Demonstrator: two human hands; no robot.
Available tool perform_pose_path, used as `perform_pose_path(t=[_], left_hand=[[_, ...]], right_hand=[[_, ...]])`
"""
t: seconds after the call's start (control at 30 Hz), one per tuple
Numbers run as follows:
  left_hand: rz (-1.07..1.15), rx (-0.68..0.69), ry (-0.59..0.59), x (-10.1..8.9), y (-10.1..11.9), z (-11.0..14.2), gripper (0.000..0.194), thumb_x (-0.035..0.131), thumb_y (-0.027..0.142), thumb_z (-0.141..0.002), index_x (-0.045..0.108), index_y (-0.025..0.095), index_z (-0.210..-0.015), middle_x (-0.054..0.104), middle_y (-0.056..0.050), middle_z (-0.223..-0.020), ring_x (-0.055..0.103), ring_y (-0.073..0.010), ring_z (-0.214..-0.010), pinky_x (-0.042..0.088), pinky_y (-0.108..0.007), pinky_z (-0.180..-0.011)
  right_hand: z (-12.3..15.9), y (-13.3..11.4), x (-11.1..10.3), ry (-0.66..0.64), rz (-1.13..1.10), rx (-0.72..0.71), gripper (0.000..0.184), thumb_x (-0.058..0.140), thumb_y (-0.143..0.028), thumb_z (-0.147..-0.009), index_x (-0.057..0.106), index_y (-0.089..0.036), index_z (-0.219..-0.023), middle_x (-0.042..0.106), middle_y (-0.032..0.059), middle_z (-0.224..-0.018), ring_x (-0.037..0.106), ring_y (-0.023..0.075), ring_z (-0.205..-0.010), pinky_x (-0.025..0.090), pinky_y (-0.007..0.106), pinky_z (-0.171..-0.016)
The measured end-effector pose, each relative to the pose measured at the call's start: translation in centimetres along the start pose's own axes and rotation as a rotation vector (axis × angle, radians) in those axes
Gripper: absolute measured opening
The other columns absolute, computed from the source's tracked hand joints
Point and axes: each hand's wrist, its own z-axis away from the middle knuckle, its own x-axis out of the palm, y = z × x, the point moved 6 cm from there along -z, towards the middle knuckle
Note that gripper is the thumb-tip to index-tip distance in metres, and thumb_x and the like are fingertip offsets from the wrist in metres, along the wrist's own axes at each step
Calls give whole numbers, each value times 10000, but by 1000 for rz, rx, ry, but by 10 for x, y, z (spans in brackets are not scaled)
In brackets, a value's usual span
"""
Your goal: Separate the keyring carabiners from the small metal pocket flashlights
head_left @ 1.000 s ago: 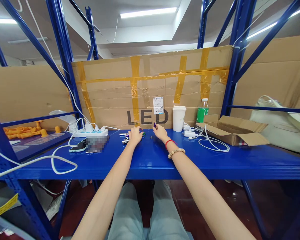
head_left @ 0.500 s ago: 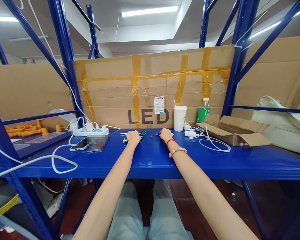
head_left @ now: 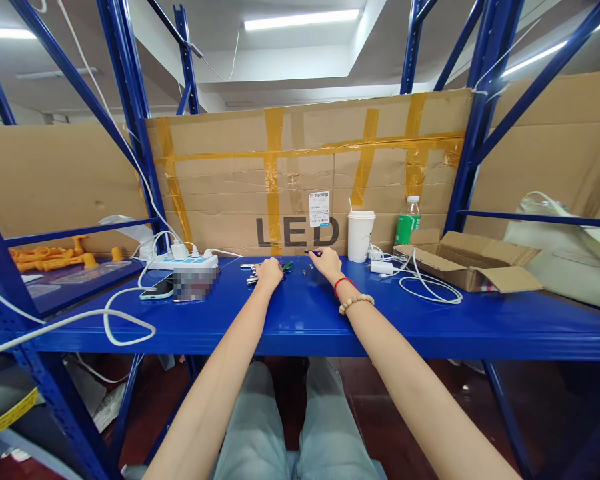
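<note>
- Right hand [head_left: 329, 262]: one, pinching one dark slim piece [head_left: 311, 252], fingers closed on it
- Dark slim piece: its long axis is running roughly sideways, the exposed end pointing left towards the left-hand side; the other end is hiding in the fingers. It's sitting just above or on the blue shelf [head_left: 300, 327] near the back edge — can't tell which
- Left hand [head_left: 269, 273]: one, resting over a cluster of slim metallic pieces [head_left: 253, 279]; can't tell if it's gripping any. Count is unclear, hand is covering part; their ends are sticking out leftwards
- One green piece [head_left: 288, 267] is lying just right of the left hand
- Small bits [head_left: 305, 272]: about two, lying between the hands, too small to identify
- Containers: one white cup [head_left: 360, 239] is standing upright, straw poking out, contents hidden; one green-labelled bottle [head_left: 407, 229] is standing upright right of it; one cardboard box [head_left: 437, 268] is lying with flaps open — can't make out what's inside
- One white charger [head_left: 381, 267] is lying in front of the bottle, near the cup
- Far left: one power strip [head_left: 200, 262] is carrying several plugs, one phone [head_left: 157, 289] is lying in front of it
</note>
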Motion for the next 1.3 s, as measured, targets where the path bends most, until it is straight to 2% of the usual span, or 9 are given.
perform_pose_path(t=[0.13,0.23,0.43,0.63,0.8,0.93,1.1,1.2,1.3], left_hand=[[63,19,-33,0,2,1,204,628,161,-643,684,206,-834,682,-64,-938,611,-208,-907,444,-247,-727],[102,28,-56,-1,5,3,204,639,180,-632,690,213,-827,693,-54,-892,622,-192,-867,447,-219,-702],[51,-16,-10,-5,6,3,227,597,183,-628,677,209,-840,663,-103,-983,574,-260,-981,427,-306,-782],[-32,-76,-104,7,3,0,324,612,200,-623,623,153,-944,552,-187,-1164,401,-338,-1176,298,-445,-928],[11,-106,-125,10,-1,-2,315,638,57,-570,631,160,-867,512,-182,-1213,367,-340,-1199,239,-473,-959],[112,-117,-105,7,-4,-3,291,627,25,-570,644,164,-825,557,-169,-1157,404,-356,-1166,275,-478,-926],[389,-22,-81,8,2,-5,305,584,-14,-589,662,185,-806,643,-88,-990,561,-228,-973,399,-282,-808],[547,8,-54,7,6,-6,340,542,-28,-607,655,164,-864,649,-67,-926,581,-164,-855,418,-206,-700],[712,-8,-51,6,7,-8,412,499,-51,-607,626,141,-948,644,-52,-855,568,-113,-687,409,-181,-589]], right_hand=[[5,-13,17,-223,-102,-113,368,419,-464,-823,660,-195,-899,680,60,-869,624,171,-809,463,251,-685],[11,-21,32,-388,-153,-187,260,510,-393,-790,651,-205,-903,688,15,-764,615,101,-608,463,187,-558],[7,-12,30,-332,-85,-120,243,602,-283,-714,648,-214,-942,676,7,-707,615,107,-594,474,209,-593],[3,-3,23,-251,-67,-24,217,566,-208,-721,665,-180,-912,668,42,-668,628,132,-600,481,243,-628],[3,-5,28,-291,-145,-29,202,578,-214,-716,671,-178,-892,661,27,-640,591,104,-490,477,212,-520],[2,-9,40,-373,-248,-84,336,592,-252,-727,615,-161,-1050,675,51,-757,593,92,-511,466,170,-438],[-1,-14,49,-396,-339,-209,363,637,-301,-698,621,-198,-1046,649,50,-978,594,85,-603,444,129,-390],[1,-23,48,-407,-345,-348,278,593,-405,-728,679,-181,-868,661,28,-792,567,81,-579,413,112,-379],[5,-29,47,-437,-339,-417,363,519,-472,-767,669,-142,-750,620,26,-639,543,74,-544,401,105,-379]])
